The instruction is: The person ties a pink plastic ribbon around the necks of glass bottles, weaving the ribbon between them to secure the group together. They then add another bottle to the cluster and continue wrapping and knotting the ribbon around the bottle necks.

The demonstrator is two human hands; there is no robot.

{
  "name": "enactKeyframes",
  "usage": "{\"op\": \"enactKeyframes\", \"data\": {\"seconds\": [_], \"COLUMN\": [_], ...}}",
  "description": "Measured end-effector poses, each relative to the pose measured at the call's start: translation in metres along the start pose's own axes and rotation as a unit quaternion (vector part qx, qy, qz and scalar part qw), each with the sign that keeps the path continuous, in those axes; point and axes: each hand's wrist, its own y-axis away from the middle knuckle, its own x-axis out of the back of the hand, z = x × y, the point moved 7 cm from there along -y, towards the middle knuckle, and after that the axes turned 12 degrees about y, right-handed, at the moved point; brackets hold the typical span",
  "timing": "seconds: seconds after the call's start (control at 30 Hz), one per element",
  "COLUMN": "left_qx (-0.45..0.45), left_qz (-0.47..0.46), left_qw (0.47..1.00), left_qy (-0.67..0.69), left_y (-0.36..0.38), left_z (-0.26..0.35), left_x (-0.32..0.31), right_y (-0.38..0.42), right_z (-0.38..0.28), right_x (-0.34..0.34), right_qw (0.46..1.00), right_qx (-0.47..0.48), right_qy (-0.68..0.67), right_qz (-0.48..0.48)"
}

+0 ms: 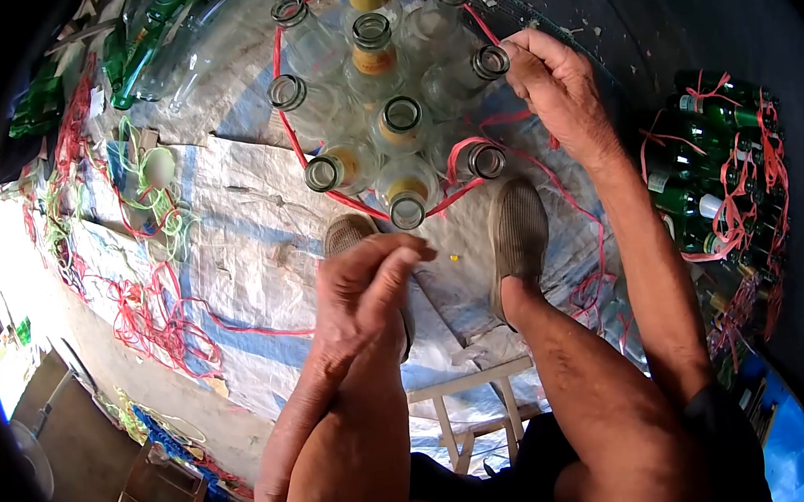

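Several clear glass bottles (404,141) stand upright in a tight cluster between my feet, mouths facing up. Red plastic string (292,131) runs around the outside of the cluster and loops about the neck of the near right bottle (471,161). My right hand (555,89) is at the cluster's right side, thumb and fingers pinched on the string beside a bottle mouth. A short red end shows below that hand. In front of the nearest bottle, my left hand (367,287) is closed above my left shoe, its fingertips pressed together; whatever they hold is hidden.
Bundled green bottles (720,166) tied with red string lie at the right. Loose green bottles (150,44) lie at the upper left. Tangled red string (165,324) and pale green string (162,191) cover the left of the white sheet (247,226). A wooden stool (471,379) stands between my legs.
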Motion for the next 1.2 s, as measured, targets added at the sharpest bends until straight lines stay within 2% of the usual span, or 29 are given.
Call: {"op": "enactKeyframes", "data": {"seconds": [0.03,0.2,0.3,0.6,0.83,1.0,1.07,1.13,1.2], "left_qx": [0.019,0.002,-0.117,-0.182,-0.195,-0.298,-0.328,-0.245,-0.235], "left_qz": [-0.075,-0.159,-0.169,-0.117,-0.058,-0.001,0.050,0.057,0.059], "left_qw": [0.997,0.980,0.963,0.907,0.917,0.899,0.886,0.930,0.938], "left_qy": [-0.008,-0.116,-0.176,-0.360,-0.343,-0.321,-0.323,-0.267,-0.246], "left_y": [-0.001,-0.003,-0.007,-0.015,-0.029,-0.050,-0.052,-0.060,-0.062], "left_z": [-0.006,-0.015,-0.013,0.005,0.004,-0.002,0.005,-0.014,-0.019], "left_x": [-0.007,-0.035,-0.050,-0.071,-0.081,-0.084,-0.086,-0.080,-0.077], "right_y": [0.001,0.014,0.019,0.027,0.033,0.038,0.037,0.042,0.042], "right_z": [0.000,0.002,0.006,-0.010,-0.011,-0.012,-0.011,-0.013,-0.018], "right_x": [0.000,-0.002,-0.008,-0.010,-0.015,-0.020,-0.021,-0.022,-0.022], "right_qw": [1.000,0.999,0.999,0.994,0.991,0.990,0.989,0.989,0.989], "right_qx": [0.005,-0.039,-0.042,0.014,0.053,0.060,0.069,0.065,0.054], "right_qy": [0.007,0.004,-0.015,0.085,0.089,0.092,0.098,0.103,0.109], "right_qz": [0.001,-0.013,-0.007,0.062,0.090,0.089,0.090,0.089,0.089]}}
